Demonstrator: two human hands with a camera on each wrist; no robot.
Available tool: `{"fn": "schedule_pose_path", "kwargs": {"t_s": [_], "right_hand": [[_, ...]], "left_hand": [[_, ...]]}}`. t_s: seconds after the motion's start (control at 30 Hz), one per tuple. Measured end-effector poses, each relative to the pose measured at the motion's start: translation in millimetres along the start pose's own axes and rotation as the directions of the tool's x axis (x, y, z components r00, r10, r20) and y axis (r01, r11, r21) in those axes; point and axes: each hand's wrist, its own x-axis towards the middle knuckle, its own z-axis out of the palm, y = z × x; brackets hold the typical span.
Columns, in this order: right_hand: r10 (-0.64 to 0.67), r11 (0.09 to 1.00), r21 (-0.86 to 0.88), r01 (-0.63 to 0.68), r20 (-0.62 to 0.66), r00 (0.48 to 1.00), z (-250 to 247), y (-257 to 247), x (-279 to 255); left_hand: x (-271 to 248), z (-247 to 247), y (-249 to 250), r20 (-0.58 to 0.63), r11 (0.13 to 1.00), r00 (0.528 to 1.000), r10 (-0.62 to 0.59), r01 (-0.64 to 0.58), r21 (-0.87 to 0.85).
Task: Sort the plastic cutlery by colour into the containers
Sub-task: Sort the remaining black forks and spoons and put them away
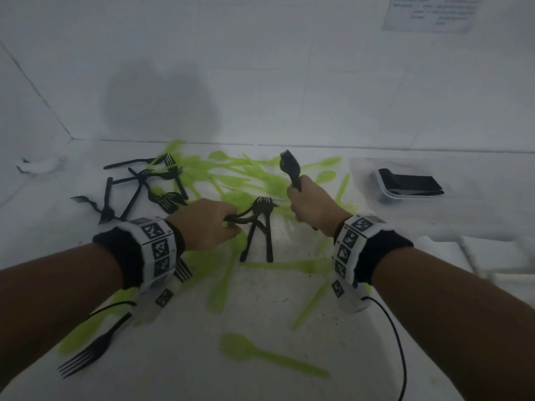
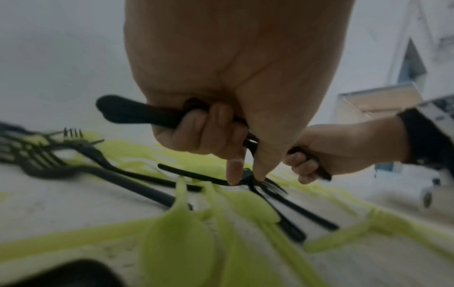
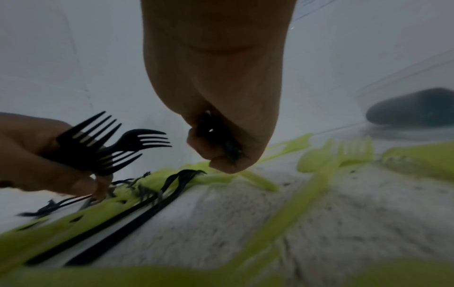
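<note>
Head view looks down over both forearms; wrist views sit close, low over the table — all share the black forks (image 1: 262, 202).

Black forks (image 1: 136, 183) matt plastic; green cutlery (image 1: 246, 350) plastic; container (image 1: 405, 180) clear plastic.

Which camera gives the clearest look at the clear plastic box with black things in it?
The head view: the clear plastic container sits whole at the table's right, black pieces inside. The right wrist view shows only a blurred corner of it. In the left wrist view I cannot pick it out.
</note>
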Motion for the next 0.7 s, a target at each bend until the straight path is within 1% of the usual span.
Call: {"fn": "schedule_pose_path", "kwargs": {"t_s": [0.07, 0.13, 0.2, 0.27, 0.37, 0.43, 0.53, 0.6, 0.63, 0.7], "right_hand": [[-0.019, 0.998, -0.065, 0.022, 0.040, 0.999, 12.6, 0.6, -1.5], [-0.015, 0.991, -0.136, 0.021, 0.044, 0.999, 18.9, 2.3, -1.7], [0.014, 0.994, -0.110, -0.013, 0.010, 1.000, 17.7, 5.4, -1.6], [0.058, 0.997, -0.042, -0.060, -0.036, 0.998, 10.9, 10.5, 0.1], [0.069, 0.998, -0.006, -0.069, -0.085, 0.994, -0.5, 19.4, 3.3], [0.068, 0.998, -0.003, -0.069, -0.104, 0.992, -3.1, 21.8, 3.8], [0.074, 0.997, 0.010, -0.074, -0.095, 0.993, 1.0, 20.2, 2.1], [0.035, 0.997, -0.068, -0.041, -0.082, 0.996, 6.7, 19.1, 1.0], [0.015, 0.991, -0.129, -0.023, -0.061, 0.998, 9.8, 17.9, 0.4], [-0.013, 0.967, -0.253, 0.013, 0.004, 1.000, 18.6, 15.0, 0.0]], "left_hand": [[0.0, 3.8, -1.4, -0.001, 0.998, 1.000, -0.023, 0.023, 0.061], [3.2, 7.4, 5.0, -0.011, 0.995, 0.998, -0.056, 0.056, 0.078], [8.3, 11.3, 17.1, -0.014, 0.991, 0.995, -0.100, 0.100, 0.084], [14.5, 15.6, 27.2, -0.021, 0.985, 0.989, -0.145, 0.146, 0.087], [23.1, 21.5, 34.5, 0.006, 0.979, 0.984, -0.176, 0.174, 0.105], [27.5, 23.7, 34.1, 0.021, 0.980, 0.981, -0.193, 0.191, 0.058], [27.8, 21.2, 30.0, 0.013, 0.968, 0.972, -0.233, 0.233, -0.098], [25.7, 19.5, 27.8, 0.019, 0.959, 0.970, -0.242, 0.242, -0.150], [24.5, 19.3, 27.4, 0.020, 0.959, 0.969, -0.245, 0.245, -0.146], [21.9, 20.1, 28.0, 0.012, 0.968, 0.971, -0.238, 0.238, -0.081]]}}
